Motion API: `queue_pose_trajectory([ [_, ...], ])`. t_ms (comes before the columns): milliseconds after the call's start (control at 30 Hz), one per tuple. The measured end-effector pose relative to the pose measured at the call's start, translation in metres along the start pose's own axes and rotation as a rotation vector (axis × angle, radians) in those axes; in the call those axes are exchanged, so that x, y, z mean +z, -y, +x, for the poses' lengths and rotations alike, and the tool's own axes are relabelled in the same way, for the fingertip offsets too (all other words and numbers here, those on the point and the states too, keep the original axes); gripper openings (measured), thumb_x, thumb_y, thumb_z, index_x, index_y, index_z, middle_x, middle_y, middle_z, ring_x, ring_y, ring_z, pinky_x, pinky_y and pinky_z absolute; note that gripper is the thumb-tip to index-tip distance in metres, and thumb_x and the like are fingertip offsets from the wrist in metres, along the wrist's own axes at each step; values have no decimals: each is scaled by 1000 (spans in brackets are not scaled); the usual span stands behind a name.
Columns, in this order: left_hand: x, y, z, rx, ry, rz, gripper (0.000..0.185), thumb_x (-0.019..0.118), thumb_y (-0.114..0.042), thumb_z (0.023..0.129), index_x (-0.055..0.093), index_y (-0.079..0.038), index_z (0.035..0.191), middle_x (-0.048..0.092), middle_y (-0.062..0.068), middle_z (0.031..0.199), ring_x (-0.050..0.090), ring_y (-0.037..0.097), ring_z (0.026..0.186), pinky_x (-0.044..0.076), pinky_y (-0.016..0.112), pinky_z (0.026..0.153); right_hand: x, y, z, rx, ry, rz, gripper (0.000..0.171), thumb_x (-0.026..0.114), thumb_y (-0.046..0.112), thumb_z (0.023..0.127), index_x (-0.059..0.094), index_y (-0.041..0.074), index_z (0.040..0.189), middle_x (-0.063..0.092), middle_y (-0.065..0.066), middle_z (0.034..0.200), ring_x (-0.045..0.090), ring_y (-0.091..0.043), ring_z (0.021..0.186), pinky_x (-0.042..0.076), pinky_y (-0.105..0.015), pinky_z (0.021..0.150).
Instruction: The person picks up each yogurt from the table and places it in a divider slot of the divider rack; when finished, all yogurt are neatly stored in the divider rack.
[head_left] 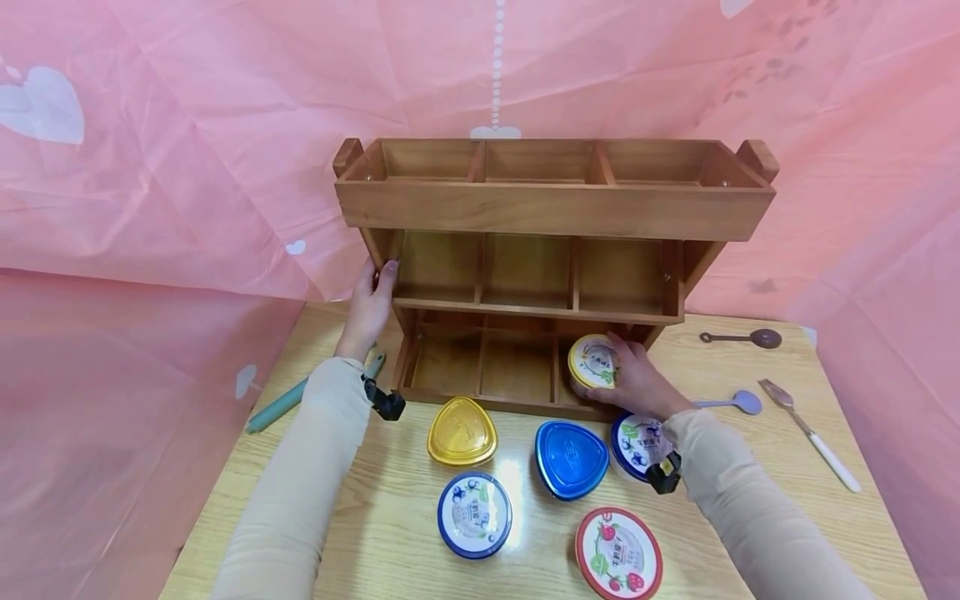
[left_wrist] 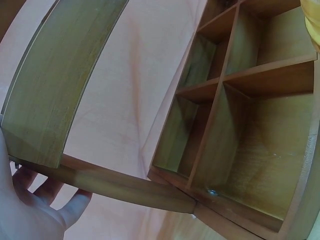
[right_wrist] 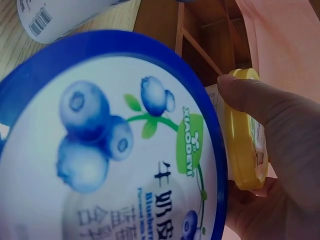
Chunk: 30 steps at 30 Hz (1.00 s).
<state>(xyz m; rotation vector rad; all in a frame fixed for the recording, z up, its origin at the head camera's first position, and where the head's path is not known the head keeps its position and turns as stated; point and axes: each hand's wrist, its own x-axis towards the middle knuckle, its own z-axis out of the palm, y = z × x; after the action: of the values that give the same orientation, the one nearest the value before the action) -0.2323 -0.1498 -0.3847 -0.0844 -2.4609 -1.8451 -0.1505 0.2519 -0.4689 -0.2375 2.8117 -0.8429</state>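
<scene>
Tub (yellow-lidded) in wide right grip, left grip curled round rack

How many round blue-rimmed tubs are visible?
2: one round, blue-rimmed tub at front centre; a second tub, partly hidden by the cream right sleeve. More could be hidden.
</scene>
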Motion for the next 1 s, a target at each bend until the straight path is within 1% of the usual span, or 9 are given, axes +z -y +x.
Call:
queue_pose_trajectory([
  [133, 0, 18, 9, 0, 0, -8, 50, 41, -32, 106, 33, -13, 152, 40, 17, 153, 41, 32, 138, 30, 46, 118, -3, 0, -3, 16, 16, 1, 104, 80, 35, 80, 15, -2, 152, 22, -35, 146, 29, -50, 130, 32, -66, 109],
  [200, 1, 28, 14, 4, -6, -9, 52, 42, -37, 105, 34, -17, 152, 41, 15, 153, 42, 31, 138, 30, 46, 118, -6, 2, -5, 8, 5, 5, 106, 80, 35, 80, 13, -1, 154, 19, -33, 150, 25, -49, 133, 30, -67, 110],
  [333, 1, 32, 15, 12, -14, 7, 56, 41, -44, 104, 32, -21, 154, 39, 12, 154, 41, 29, 139, 30, 46, 118, -18, 6, -15, -16, -24, 46, 108, 81, 37, 80, 12, 3, 156, 17, -29, 154, 22, -49, 138, 29, -68, 109],
  [500, 2, 31, 14, 17, -12, 13, 58, 40, -47, 104, 28, -22, 155, 36, 10, 156, 39, 29, 141, 30, 48, 118, -31, 9, -35, -2, -23, 70, 107, 80, 37, 82, 11, 3, 157, 17, -32, 154, 21, -53, 139, 28, -72, 106],
  [567, 2, 30, 14, 10, -6, 11, 58, 40, -46, 104, 27, -22, 155, 36, 10, 157, 39, 29, 141, 29, 47, 119, -35, 10, -43, 10, -22, 72, 107, 79, 37, 83, 10, 2, 157, 16, -34, 154, 21, -54, 139, 30, -72, 104],
  [667, 1, 26, 12, -12, 12, 3, 57, 39, -43, 105, 25, -22, 156, 33, 9, 158, 36, 29, 143, 28, 48, 119, -39, 11, -54, 31, -24, 73, 108, 76, 43, 84, 8, 3, 157, 15, -34, 155, 24, -54, 138, 36, -70, 102],
  [800, 0, 8, 3, -30, 36, -1, 56, 38, -34, 107, 22, -16, 157, 30, 13, 159, 34, 32, 144, 26, 49, 120, -42, 11, -69, 45, -29, 73, 107, 74, 48, 85, 10, 3, 157, 20, -34, 153, 33, -55, 132, 41, -67, 98],
  [900, -1, -3, -2, -19, 27, -6, 53, 39, -28, 107, 26, -10, 155, 34, 18, 156, 36, 33, 142, 27, 48, 120, -43, 11, -80, 50, -28, 65, 105, 75, 46, 85, 11, 3, 157, 24, -35, 151, 39, -55, 128, 43, -67, 96],
  [1000, 0, 9, 4, 5, 9, -7, 53, 40, -33, 106, 31, -12, 153, 38, 16, 155, 38, 31, 141, 29, 47, 119, -41, 8, -90, 46, -37, 54, 104, 75, 45, 85, 12, 2, 157, 27, -36, 149, 40, -54, 126, 44, -68, 95],
])
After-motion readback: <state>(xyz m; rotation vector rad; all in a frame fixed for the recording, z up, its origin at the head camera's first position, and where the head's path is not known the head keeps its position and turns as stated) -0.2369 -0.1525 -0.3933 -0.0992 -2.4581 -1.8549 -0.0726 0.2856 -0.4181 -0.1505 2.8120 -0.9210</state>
